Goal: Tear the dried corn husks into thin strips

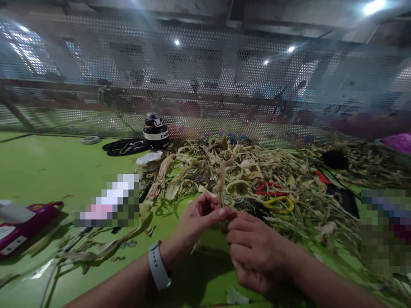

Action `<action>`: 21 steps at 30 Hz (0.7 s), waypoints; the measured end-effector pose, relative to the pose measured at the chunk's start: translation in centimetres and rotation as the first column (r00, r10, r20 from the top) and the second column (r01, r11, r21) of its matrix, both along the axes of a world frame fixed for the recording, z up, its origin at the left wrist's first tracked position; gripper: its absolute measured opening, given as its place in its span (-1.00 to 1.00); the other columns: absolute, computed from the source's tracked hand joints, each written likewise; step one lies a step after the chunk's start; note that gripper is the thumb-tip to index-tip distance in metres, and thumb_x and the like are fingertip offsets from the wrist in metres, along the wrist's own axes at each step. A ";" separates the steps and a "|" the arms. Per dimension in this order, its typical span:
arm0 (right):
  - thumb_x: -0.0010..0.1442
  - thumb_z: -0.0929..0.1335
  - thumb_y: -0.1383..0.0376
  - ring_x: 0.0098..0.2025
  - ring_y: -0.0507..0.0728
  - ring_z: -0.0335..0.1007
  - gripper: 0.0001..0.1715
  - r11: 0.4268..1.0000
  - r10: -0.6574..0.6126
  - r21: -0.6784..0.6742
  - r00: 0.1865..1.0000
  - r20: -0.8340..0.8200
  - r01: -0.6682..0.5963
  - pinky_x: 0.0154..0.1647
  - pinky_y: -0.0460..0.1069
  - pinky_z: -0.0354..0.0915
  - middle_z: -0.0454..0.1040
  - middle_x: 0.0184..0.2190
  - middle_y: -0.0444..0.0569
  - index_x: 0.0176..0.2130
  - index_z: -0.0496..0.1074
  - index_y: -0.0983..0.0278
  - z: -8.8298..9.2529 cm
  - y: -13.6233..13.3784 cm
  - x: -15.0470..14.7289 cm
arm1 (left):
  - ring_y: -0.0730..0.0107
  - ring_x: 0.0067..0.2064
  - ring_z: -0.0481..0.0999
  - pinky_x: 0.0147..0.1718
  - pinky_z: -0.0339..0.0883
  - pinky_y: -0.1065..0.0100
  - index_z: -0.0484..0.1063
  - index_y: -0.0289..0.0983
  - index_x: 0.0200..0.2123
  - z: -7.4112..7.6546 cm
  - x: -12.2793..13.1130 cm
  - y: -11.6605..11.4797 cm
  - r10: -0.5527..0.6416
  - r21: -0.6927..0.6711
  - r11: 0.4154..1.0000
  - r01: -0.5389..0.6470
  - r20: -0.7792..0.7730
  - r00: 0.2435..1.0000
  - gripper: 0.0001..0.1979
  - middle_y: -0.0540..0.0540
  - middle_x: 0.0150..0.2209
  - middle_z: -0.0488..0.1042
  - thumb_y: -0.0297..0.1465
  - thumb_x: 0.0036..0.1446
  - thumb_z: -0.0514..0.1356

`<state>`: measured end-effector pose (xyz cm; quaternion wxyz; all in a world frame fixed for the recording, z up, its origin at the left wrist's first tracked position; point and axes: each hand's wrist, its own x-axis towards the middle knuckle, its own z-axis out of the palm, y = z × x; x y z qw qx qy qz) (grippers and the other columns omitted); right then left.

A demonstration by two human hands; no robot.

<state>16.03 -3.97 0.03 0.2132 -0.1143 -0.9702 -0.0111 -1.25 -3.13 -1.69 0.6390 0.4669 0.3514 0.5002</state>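
Observation:
Near the middle of the head view, a brown dried plant strip [221,182] stands up from between my fingers. My left hand [201,218], with a pale watch band on its wrist, pinches the strip's lower end between thumb and fingers. Close against it, my right hand [252,246] has its fingers curled, thumb and forefinger at the same spot. Just what lies inside the right fingertips is hidden. Behind both hands spreads a heap of dried plant strips [189,167], pale green to brown.
Red [271,185] and yellow [290,207] looped handles lie in the heap. A black bottle [156,136] stands at the back beside a black coil [123,147]. A magenta power strip [30,222] lies left on the green table [41,167]. Perforated mesh [205,81] rises behind.

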 end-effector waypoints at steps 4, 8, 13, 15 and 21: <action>-0.13 0.27 0.37 -0.39 0.07 0.11 -0.98 1.000 -0.001 0.021 0.996 0.094 -0.001 -0.14 0.04 0.17 0.27 -0.57 -0.11 -0.55 0.25 0.28 -0.3 -0.6 -0.6 | 0.54 -0.41 0.38 -0.41 0.24 0.49 0.27 -0.23 -0.22 0.0 0.3 -0.4 -0.018 -0.026 0.999 0.020 0.044 0.999 -0.62 0.07 -0.45 0.42 -0.42 -0.11 0.34; -0.06 0.29 0.35 -0.42 0.06 0.13 -0.93 0.995 0.076 0.054 0.984 0.162 -0.086 -0.25 0.00 0.19 0.29 -0.57 -0.12 -0.52 0.25 0.27 -0.6 -0.9 -1.2 | 0.46 -0.33 0.43 -0.30 0.28 0.44 0.40 -0.29 -0.28 0.0 0.3 -0.4 0.015 0.022 1.000 -0.015 0.015 1.000 -0.80 -0.01 -0.39 0.47 -0.39 -0.03 0.27; 0.06 0.25 0.33 -0.38 0.06 0.28 -0.75 0.991 -0.005 0.127 0.971 -0.238 0.037 -0.36 -0.02 0.25 0.40 -0.41 -0.08 -0.19 0.29 0.29 0.3 -1.0 0.1 | 0.44 -0.34 0.42 -0.26 0.29 0.41 0.44 -0.28 -0.39 0.1 -0.6 0.4 0.027 -0.032 0.999 -0.022 0.186 0.982 -0.92 -0.01 -0.41 0.46 -0.44 -0.03 0.22; 0.05 0.26 0.43 -0.27 0.08 0.34 -0.60 0.962 -0.156 0.133 0.883 -0.442 0.237 -0.28 -0.02 0.29 0.41 -0.32 -0.04 -0.07 0.23 0.27 1.0 -0.5 0.9 | 0.49 -0.45 0.36 -0.41 0.27 0.46 0.43 -0.30 -0.46 0.2 -0.9 0.5 -0.018 -0.081 0.996 0.038 0.232 0.973 -0.94 0.00 -0.48 0.40 -0.43 -0.06 0.19; 0.14 0.32 0.26 -0.05 0.21 0.27 -0.65 0.900 -0.389 0.085 0.876 -0.284 0.427 0.02 0.16 0.09 0.42 -0.10 0.05 -0.04 0.32 0.25 1.5 0.9 0.7 | 0.57 -0.61 0.20 -0.59 0.14 0.50 0.38 -0.34 -0.56 0.8 -0.6 0.2 -0.052 -0.301 0.944 0.136 0.269 0.962 -0.90 0.04 -0.64 0.26 -0.41 -0.15 0.12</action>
